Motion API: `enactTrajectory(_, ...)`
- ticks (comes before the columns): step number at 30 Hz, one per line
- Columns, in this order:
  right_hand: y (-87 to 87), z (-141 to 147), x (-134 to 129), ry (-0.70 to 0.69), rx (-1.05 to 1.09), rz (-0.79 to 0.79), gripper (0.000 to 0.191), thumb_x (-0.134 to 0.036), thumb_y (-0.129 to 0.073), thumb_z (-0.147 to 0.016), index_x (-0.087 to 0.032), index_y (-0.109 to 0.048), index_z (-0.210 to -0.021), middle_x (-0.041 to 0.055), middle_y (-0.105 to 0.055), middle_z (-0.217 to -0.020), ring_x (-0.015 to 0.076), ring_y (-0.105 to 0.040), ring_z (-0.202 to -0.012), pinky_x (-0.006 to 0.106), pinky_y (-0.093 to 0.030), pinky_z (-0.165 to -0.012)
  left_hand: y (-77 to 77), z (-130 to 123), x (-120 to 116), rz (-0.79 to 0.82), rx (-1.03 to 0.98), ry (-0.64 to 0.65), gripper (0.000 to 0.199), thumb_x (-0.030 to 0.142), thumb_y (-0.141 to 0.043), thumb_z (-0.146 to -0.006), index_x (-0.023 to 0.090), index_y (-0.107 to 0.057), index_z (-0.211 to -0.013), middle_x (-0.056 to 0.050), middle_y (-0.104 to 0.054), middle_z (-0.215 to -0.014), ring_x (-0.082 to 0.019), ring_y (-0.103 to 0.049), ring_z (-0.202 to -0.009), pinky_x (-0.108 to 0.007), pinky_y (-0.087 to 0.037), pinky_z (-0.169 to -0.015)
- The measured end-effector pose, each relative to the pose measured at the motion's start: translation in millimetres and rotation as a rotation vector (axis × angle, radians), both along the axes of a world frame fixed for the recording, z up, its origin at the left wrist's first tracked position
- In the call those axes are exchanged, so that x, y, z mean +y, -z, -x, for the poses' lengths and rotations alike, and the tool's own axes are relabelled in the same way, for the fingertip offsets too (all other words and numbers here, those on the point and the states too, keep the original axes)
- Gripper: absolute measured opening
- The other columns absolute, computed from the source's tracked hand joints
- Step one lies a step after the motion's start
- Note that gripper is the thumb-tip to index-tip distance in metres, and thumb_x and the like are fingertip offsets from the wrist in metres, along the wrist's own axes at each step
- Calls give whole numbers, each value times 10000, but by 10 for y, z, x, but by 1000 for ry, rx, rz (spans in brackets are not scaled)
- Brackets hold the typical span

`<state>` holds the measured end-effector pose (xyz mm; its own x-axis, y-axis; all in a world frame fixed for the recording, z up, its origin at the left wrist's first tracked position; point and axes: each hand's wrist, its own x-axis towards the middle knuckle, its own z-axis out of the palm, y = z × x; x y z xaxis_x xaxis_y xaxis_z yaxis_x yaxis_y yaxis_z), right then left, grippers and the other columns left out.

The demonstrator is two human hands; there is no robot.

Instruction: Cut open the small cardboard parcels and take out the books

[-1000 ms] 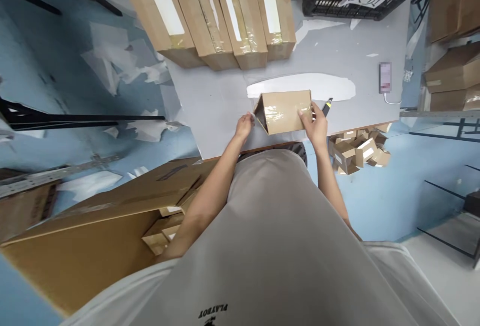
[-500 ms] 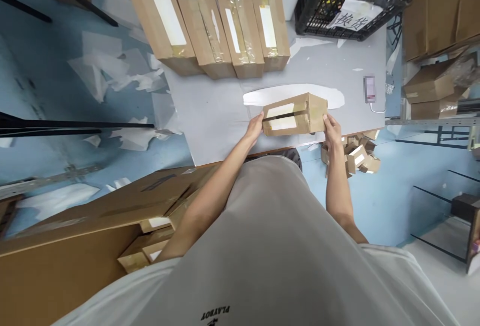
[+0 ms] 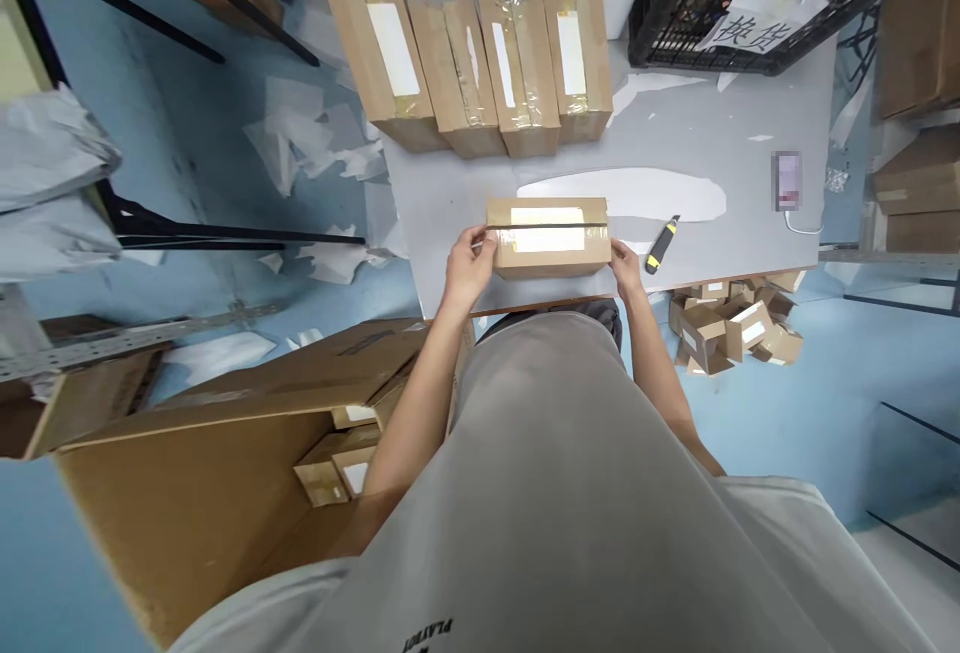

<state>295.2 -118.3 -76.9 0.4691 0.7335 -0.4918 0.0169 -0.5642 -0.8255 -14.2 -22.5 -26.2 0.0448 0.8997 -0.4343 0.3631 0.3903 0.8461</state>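
A small cardboard box [image 3: 551, 261] lies at the front of the grey table [image 3: 442, 203]. White labels cover part of its top, and a dark slit runs along the seam between them. My left hand [image 3: 468, 271] has its fingers curled at the box's left end. At the opposite end, my right hand [image 3: 627, 268] grips the lower right corner with fingers and thumb. Just right of that hand lies a black and yellow utility knife [image 3: 661, 245]. Behind the box is a long white sheet of paper [image 3: 637, 188].
Several taped cardboard boxes [image 3: 517, 73] stand in a row at the back. A black crate [image 3: 727, 28] holds books at back right; a phone [image 3: 787, 181] lies below it. Opened boxes [image 3: 739, 323] are heaped on the floor right; a large carton [image 3: 225, 493] stands left.
The box has come down and turned level, its top now facing me. Both hands stay at its ends. The utility knife, hidden before, now shows; the whole view has shifted.
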Motion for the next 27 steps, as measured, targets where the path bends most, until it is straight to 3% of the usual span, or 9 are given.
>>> enactTrajectory(3,-105,-85,24,58,-39,-93,490,-639,-808,-867,-199,-821,-1082,157,-879,-1227,292,-790,-1203,489,-631,-1148,-33,-14,-116,4,15,-1,252,362,-718,-1054,204,-723,-1250,-141,-802,-1416,-279,-793,-1276,-389,-636,-1096)
enactTrajectory(6,-310,-154,38,-32,-91,-182,550,-715,-844,-854,-210,-844,-1073,145,-882,-1221,306,-802,-1189,499,-620,-1178,-28,-4,-224,-1,10,-26,205,339,-745,-1038,208,-701,-1190,-141,-799,-1381,-270,-794,-1265,-382,-648,-1076)
enactTrajectory(10,-538,-136,120,-92,-126,-229,673,-771,-830,-896,-196,-862,-1246,134,-881,-1249,303,-803,-1191,495,-622,-1177,-23,61,-351,-65,-10,2,193,366,-775,-1021,211,-695,-1103,-166,-739,-1462,-278,-750,-1358,-424,-649,-1122)
enactTrajectory(13,-617,-98,249,-135,-150,-243,801,-792,-821,-911,-177,-811,-1424,155,-867,-1318,304,-802,-1181,508,-634,-1160,-85,130,-445,-172,21,114,291,483,-831,-1000,229,-718,-1087,-177,-681,-1529,-313,-665,-1499,-466,-635,-1166)
enactTrajectory(16,-641,-69,394,-214,-221,-200,886,-775,-807,-937,-180,-711,-1585,183,-816,-1457,289,-804,-1085,514,-667,-1100,-183,195,-531,-309,76,266,351,554,-880,-975,247,-745,-1075,-165,-634,-1608,-340,-586,-1592,-523,-543,-1293)
enactTrajectory(19,-654,-11,485,-309,-363,-136,896,-705,-783,-994,-201,-591,-1709,191,-774,-1504,277,-794,-1029,525,-664,-1103,-251,246,-611,-418,103,377,285,536,-763,-1079,252,-770,-1053,-148,-635,-1638,-343,-547,-1625,-559,-469,-1357)
enactTrajectory(21,-675,69,499,-363,-486,-101,860,-640,-737,-1048,-202,-524,-1757,204,-736,-1520,292,-789,-1062,554,-638,-1146,-265,269,-660,-444,129,424,266,480,-682,-1127,251,-782,-1036,-142,-647,-1637,-347,-521,-1645,-580,-452,-1368)
enactTrajectory(24,-745,258,462,-455,-663,-35,752,-533,-632,-1132,-191,-470,-1782,237,-656,-1580,353,-757,-1236,612,-581,-1222,-268,271,-704,-449,207,493,166,386,-725,-1078,245,-800,-1034,-136,-597,-1713,-392,-418,-1723,-631,-405,-1396)
enactTrajectory(27,-853,495,382,-581,-754,3,590,-419,-597,-1158,-168,-575,-1692,248,-639,-1584,405,-663,-1433,611,-537,-1271,-293,187,-689,-469,250,570,198,285,-726,-1025,249,-825,-1194,-121,-534,-1793,-406,-361,-1757,-645,-408,-1392)
